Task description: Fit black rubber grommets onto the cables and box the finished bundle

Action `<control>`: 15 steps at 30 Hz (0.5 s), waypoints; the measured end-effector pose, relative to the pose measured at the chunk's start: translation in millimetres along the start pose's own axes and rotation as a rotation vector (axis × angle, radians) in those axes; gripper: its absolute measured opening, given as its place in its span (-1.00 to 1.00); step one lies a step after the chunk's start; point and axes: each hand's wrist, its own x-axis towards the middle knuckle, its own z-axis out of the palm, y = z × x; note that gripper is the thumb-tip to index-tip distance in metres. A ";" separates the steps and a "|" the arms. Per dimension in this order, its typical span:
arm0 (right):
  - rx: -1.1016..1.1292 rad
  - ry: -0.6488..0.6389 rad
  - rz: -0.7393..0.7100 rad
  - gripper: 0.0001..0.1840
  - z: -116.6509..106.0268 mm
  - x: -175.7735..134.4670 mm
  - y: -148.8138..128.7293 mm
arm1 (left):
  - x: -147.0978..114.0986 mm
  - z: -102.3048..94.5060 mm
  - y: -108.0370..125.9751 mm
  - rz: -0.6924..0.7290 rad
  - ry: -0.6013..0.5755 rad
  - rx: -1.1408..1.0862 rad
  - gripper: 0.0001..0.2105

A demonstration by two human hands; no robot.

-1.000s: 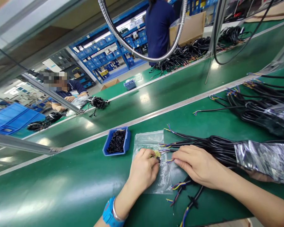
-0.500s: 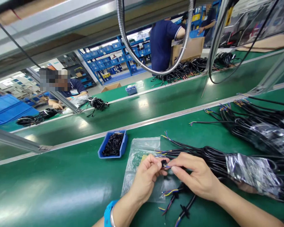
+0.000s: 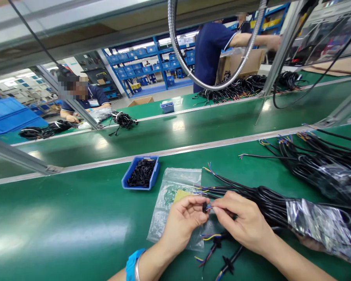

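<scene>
Between the fingertips of my left hand [image 3: 185, 220] is a small black plastic part [image 3: 205, 207], held over a clear plastic bag [image 3: 160, 218]. My right hand [image 3: 242, 218] pinches the thin coloured wire ends of a black cable [image 3: 210, 208], which meet the black part. Most of that cable is hidden behind my right hand. Below my hands lie cable ends with black parts fitted around them, one of them a cross-shaped black part [image 3: 228, 265]. A bundle of black cables [image 3: 263, 197] in clear wrap lies beside and beyond my right hand.
A blue bin [image 3: 155, 177] of small black parts stands left of the bag. More wrapped cable bundles [image 3: 316, 168] lie at the right. A metal rail [image 3: 175, 151] edges the bench, and a metal hose [image 3: 216, 86] hangs above. Across the bench, several people work.
The fingers of my left hand have spread a little and shifted around the black part. My right hand stays pinched on the wires. The camera view has shifted slightly.
</scene>
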 end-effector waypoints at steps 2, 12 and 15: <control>-0.019 -0.015 -0.015 -0.83 0.2 -1.3 0.9 | -0.1 0.7 -1.1 0.036 0.026 0.025 -0.70; -0.062 -0.011 -0.187 -0.92 2.0 -3.3 5.7 | -4.7 11.3 -4.9 0.022 0.039 0.022 -0.64; -0.114 -0.029 -0.229 -0.91 1.9 -2.4 5.9 | -3.4 12.2 -7.7 0.031 0.067 0.024 -0.62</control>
